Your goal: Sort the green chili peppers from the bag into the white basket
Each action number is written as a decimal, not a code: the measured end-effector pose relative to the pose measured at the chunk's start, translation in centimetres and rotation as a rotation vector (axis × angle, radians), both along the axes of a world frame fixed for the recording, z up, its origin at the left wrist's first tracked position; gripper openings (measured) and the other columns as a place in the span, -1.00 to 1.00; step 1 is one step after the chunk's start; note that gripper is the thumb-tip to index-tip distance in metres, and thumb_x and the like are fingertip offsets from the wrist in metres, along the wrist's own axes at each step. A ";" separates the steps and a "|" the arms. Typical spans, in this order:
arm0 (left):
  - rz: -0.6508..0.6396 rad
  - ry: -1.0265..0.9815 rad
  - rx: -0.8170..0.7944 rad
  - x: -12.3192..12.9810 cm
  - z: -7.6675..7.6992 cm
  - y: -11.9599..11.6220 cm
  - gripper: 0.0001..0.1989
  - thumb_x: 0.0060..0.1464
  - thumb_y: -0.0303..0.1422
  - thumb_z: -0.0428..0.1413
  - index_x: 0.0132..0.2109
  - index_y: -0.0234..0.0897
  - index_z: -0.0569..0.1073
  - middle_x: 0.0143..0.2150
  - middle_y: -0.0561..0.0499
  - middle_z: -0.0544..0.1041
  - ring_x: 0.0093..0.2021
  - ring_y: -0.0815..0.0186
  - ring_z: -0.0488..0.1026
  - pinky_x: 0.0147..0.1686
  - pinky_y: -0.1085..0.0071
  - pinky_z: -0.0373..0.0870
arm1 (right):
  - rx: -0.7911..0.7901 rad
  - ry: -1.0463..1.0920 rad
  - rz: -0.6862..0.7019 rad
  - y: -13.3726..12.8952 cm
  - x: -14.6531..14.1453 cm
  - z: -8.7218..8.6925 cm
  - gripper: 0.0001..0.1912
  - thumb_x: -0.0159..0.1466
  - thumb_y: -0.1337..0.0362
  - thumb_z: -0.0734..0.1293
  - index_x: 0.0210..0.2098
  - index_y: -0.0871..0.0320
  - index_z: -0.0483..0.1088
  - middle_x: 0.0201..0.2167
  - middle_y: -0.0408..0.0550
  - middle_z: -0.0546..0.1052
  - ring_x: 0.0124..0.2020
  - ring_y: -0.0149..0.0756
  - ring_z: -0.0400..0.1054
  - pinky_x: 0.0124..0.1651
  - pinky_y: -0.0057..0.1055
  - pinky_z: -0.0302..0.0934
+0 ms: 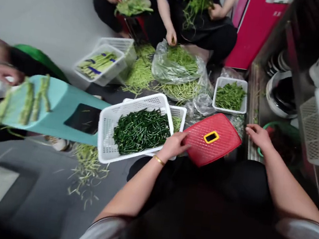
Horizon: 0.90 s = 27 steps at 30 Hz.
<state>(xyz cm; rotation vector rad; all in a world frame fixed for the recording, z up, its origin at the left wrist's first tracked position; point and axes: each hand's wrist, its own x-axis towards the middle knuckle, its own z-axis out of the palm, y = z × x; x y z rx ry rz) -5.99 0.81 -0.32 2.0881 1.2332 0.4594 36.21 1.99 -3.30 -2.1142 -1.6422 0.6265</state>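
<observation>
My left hand (172, 147), with a gold bangle at the wrist, is between a white basket and a red ridged plastic panel. Its fingers are apart and reach over the panel's left edge; whether they press on it I cannot tell. The red panel (196, 138) has a yellow-rimmed dark rectangle in it. Chopped dark green stems (143, 131) fill much of the white basket (105, 137), which sits tilted over a second basket. My right hand (259, 136) is held out beyond the panel's right side, near the metal shelf edge, fingers spread and holding nothing.
Co-workers sit opposite and at left, handling greens. A teal stool (71, 93) bears thick green stalks. Farther back are a clear bin (115, 70), a plastic bag of stems (158, 66) and a small basket (215, 99) of leaves. Metal shelving (297, 111) borders my right.
</observation>
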 end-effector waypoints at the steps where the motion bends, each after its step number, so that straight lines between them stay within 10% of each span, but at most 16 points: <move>1: -0.116 0.006 0.037 1.0 -0.4 -0.7 -0.48 0.09 -0.21 0.22 0.19 -0.25 0.43 0.11 -0.20 0.54 0.13 0.06 0.46 0.17 0.09 0.35 | -0.084 0.025 -0.056 -0.3 0.7 -1.1 -0.48 0.32 -0.06 0.23 0.01 0.22 0.47 -0.11 0.16 0.60 -0.03 -0.07 0.48 0.06 -0.13 0.34; 5: -0.359 0.152 0.051 4.5 -2.1 -3.1 -0.39 0.17 -0.21 0.16 0.32 -0.22 0.31 0.32 -0.24 0.36 0.39 -0.01 0.19 0.32 -0.06 0.15 | -0.306 0.123 -0.158 -0.4 -0.1 -5.4 -0.33 0.29 -0.13 0.29 0.12 0.32 0.42 0.08 0.33 0.50 0.14 -0.01 0.38 0.21 -0.13 0.22; 11: -0.143 0.191 0.112 3.5 -2.2 -1.0 -0.34 0.25 -0.13 0.06 0.40 -0.28 0.18 0.37 -0.31 0.26 0.40 -0.03 0.17 0.32 -0.05 0.18 | -0.398 0.370 0.047 -0.6 -1.1 -7.7 -0.39 0.27 -0.12 0.33 0.13 0.17 0.43 0.11 0.12 0.51 0.16 -0.01 0.36 0.25 -0.11 0.21; 16: -0.096 0.184 0.093 3.9 -2.2 0.3 -0.34 0.29 -0.10 -0.02 0.42 -0.27 0.12 0.38 -0.30 0.25 0.42 -0.02 0.14 0.33 -0.02 0.18 | -0.704 0.714 0.102 -2.6 2.5 -7.3 -0.29 0.13 -0.28 0.39 0.03 0.14 0.47 -0.03 0.08 0.59 -0.05 -0.08 0.51 -0.10 -0.28 0.45; 24: 0.057 0.356 -0.135 5.5 -6.0 3.3 -0.21 0.24 0.01 0.01 0.41 -0.43 0.09 0.33 -0.42 0.30 0.34 -0.06 0.26 0.26 -0.02 0.27 | -1.272 0.769 0.458 5.9 2.0 -7.9 -0.23 -0.05 -0.34 0.47 -0.31 0.32 0.52 -0.35 0.19 0.62 -0.43 -0.15 0.56 -0.42 -0.41 0.42; 27: -0.037 0.367 -0.298 6.2 -6.3 5.0 -0.24 0.20 -0.01 0.07 0.38 -0.39 0.17 0.24 -0.34 0.41 0.20 0.03 0.44 0.18 0.13 0.37 | -1.174 0.696 0.461 7.6 1.4 -9.8 -0.41 0.21 -0.18 0.39 -0.21 0.31 0.53 -0.34 0.15 0.63 -0.44 -0.23 0.55 -0.41 -0.44 0.40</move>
